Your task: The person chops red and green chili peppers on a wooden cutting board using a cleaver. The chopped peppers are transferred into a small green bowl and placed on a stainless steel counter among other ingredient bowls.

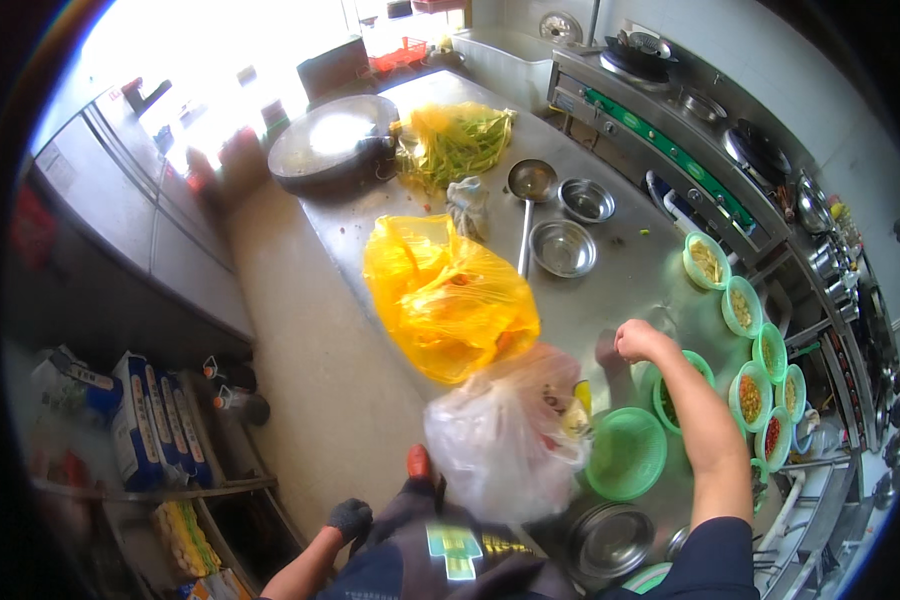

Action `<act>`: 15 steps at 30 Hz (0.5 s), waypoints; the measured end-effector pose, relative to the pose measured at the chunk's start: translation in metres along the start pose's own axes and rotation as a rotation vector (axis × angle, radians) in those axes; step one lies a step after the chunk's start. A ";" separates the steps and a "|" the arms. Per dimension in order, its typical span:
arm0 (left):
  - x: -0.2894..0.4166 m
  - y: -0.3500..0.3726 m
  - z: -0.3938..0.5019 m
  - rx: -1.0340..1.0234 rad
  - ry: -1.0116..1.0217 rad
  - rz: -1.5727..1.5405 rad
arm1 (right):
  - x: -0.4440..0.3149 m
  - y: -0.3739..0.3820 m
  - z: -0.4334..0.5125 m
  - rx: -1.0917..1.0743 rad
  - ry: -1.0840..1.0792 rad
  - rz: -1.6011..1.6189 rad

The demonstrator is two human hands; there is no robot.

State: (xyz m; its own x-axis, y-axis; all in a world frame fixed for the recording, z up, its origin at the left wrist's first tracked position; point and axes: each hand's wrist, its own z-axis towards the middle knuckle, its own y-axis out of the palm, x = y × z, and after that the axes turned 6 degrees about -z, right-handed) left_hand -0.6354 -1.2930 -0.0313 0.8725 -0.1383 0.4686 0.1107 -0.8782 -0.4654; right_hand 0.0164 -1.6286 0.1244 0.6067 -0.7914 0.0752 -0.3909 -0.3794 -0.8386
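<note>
My right hand (640, 341), bare, is held above the steel worktable with its fingers curled; nothing shows in it. Under my forearm sits a green plastic basket (699, 363) of chopped greens, partly hidden. Nearer me is a second green basket (627, 454) with nothing visible inside. To its left bulges a white plastic bag (495, 454), its contents unclear, touching a yellow plastic bag (450, 300) beyond it. My left hand (351, 519), in a dark glove, hangs low beside my body, away from the table; its fingers are too indistinct to read.
Green bowls of cut ingredients (750, 397) line the table's right edge. Farther up lie a ladle (532, 181), steel bowls (562, 247), bagged green vegetables (457, 142) and a large round pan (334, 139). Stoves (667, 150) stand right, a shelf (157, 493) left.
</note>
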 end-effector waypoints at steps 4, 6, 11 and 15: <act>-0.064 -0.049 0.048 -0.149 0.311 0.548 | -0.042 -0.050 -0.024 0.205 -0.010 0.333; -0.097 -0.079 0.079 -0.234 0.481 0.862 | -0.070 -0.082 -0.037 0.238 -0.014 0.644; -0.139 -0.154 0.122 -0.088 0.372 0.632 | -0.163 -0.149 -0.078 0.228 -0.224 1.030; -0.139 -0.182 0.154 -0.088 0.088 -0.461 | -0.203 -0.177 -0.122 0.247 -0.278 0.834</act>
State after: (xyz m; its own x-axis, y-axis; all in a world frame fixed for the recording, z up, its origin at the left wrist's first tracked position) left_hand -0.7033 -1.0433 -0.1267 0.6977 0.2403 0.6749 0.4328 -0.8921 -0.1299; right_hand -0.1223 -1.4591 0.3238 0.3511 -0.6068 -0.7131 -0.6375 0.4028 -0.6567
